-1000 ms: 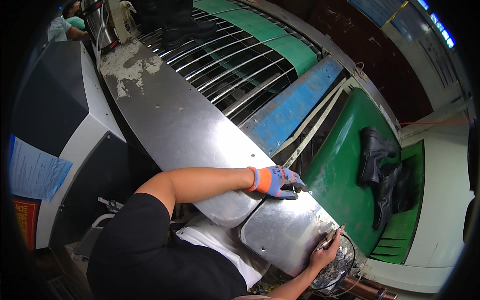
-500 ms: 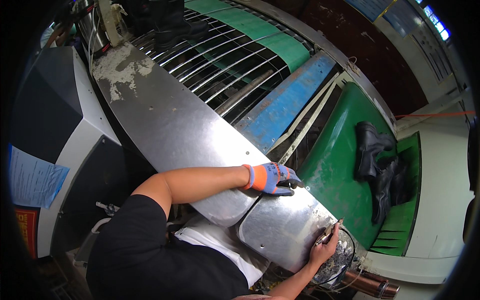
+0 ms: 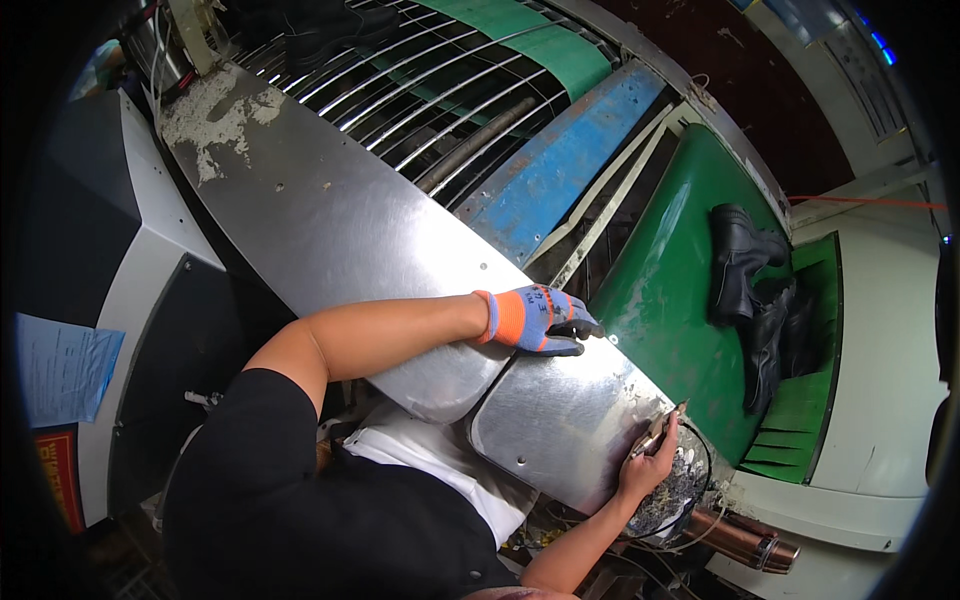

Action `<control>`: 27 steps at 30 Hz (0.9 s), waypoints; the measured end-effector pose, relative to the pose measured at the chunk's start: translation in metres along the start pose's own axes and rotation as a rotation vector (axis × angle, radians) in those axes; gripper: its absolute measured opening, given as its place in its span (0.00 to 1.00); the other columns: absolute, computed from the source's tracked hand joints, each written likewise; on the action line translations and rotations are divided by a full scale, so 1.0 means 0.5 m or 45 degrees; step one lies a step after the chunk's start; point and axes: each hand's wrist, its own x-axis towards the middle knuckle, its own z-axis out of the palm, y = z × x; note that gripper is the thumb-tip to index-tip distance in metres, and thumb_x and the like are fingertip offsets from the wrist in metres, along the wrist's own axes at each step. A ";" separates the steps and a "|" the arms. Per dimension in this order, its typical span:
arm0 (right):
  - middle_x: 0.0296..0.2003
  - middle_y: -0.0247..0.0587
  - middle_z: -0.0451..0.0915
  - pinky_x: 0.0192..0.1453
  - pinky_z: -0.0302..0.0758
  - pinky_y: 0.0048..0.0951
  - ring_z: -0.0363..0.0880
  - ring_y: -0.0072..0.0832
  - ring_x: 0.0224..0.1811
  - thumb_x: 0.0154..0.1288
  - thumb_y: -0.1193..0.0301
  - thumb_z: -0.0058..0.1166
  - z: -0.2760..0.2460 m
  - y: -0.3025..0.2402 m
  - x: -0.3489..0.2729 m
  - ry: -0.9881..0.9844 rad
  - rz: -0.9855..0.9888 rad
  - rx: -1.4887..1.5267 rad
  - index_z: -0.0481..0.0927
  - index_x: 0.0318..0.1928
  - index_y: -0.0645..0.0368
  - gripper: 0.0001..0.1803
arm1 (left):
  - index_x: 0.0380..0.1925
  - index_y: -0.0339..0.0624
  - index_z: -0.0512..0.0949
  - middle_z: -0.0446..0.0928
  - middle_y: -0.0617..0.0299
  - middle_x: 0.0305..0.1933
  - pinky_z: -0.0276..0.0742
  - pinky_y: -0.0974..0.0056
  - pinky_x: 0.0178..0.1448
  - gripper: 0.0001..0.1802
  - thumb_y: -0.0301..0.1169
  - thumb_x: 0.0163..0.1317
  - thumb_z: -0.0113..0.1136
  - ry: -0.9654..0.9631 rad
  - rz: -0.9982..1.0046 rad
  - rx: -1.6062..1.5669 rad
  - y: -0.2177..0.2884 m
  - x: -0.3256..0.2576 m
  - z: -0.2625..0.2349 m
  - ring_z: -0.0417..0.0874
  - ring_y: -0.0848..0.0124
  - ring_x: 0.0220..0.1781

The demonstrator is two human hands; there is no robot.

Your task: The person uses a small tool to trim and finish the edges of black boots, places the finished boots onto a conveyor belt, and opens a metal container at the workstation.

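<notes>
My left hand (image 3: pixel 545 321), in a blue-and-orange knit glove with dark fingertips, lies on the metal tabletop (image 3: pixel 590 385). Its fingers stretch toward the green belt and nothing shows in its grip. My bare right hand (image 3: pixel 648 470) is closed around a small metal tool (image 3: pixel 652 434) with a pointed tip. The tool's exact kind cannot be made out. It rests over the table's right corner, its tip pointing up toward the green belt (image 3: pixel 650 300). Black boots (image 3: pixel 738 265) lie on that belt, beyond both hands.
Green strip flaps (image 3: pixel 790 448) hang at an opening in a pale machine housing (image 3: pixel 880 400) on the right. A blue beam (image 3: pixel 570 160) and a metal roller rack (image 3: pixel 430 110) stretch away at the back, with more dark boots (image 3: pixel 320 35). A copper-coloured cylinder (image 3: pixel 745 540) sits below the right hand.
The whole view has shifted, so the scene sits slightly higher in the picture. Both hands keep about the same places on the table.
</notes>
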 end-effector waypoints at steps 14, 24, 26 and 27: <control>0.56 0.53 0.79 0.62 0.72 0.33 0.78 0.41 0.58 0.64 0.81 0.51 0.001 0.019 -0.003 -0.027 0.007 0.051 0.72 0.64 0.66 0.26 | 0.57 0.46 0.77 0.80 0.56 0.48 0.76 0.60 0.56 0.22 0.41 0.66 0.61 -0.019 -0.005 0.024 0.002 0.003 -0.007 0.81 0.58 0.51; 0.59 0.50 0.77 0.62 0.71 0.30 0.77 0.37 0.61 0.65 0.86 0.46 -0.003 0.008 -0.003 -0.064 0.050 0.047 0.72 0.66 0.63 0.27 | 0.58 0.47 0.77 0.80 0.57 0.49 0.76 0.59 0.55 0.22 0.41 0.66 0.60 -0.026 -0.012 0.026 0.009 0.001 -0.011 0.80 0.59 0.51; 0.54 0.53 0.79 0.61 0.72 0.34 0.78 0.43 0.56 0.61 0.85 0.49 0.001 0.004 0.000 -0.012 0.030 0.068 0.73 0.64 0.64 0.28 | 0.58 0.47 0.77 0.80 0.57 0.48 0.76 0.59 0.55 0.22 0.41 0.66 0.60 -0.026 -0.007 0.037 0.009 0.001 -0.011 0.80 0.59 0.51; 0.51 0.54 0.80 0.60 0.72 0.36 0.79 0.46 0.54 0.59 0.84 0.51 0.002 0.003 0.001 0.017 0.020 0.078 0.74 0.63 0.65 0.28 | 0.58 0.47 0.77 0.80 0.57 0.48 0.76 0.59 0.55 0.22 0.41 0.66 0.60 -0.027 -0.004 0.042 0.007 0.001 -0.010 0.80 0.59 0.51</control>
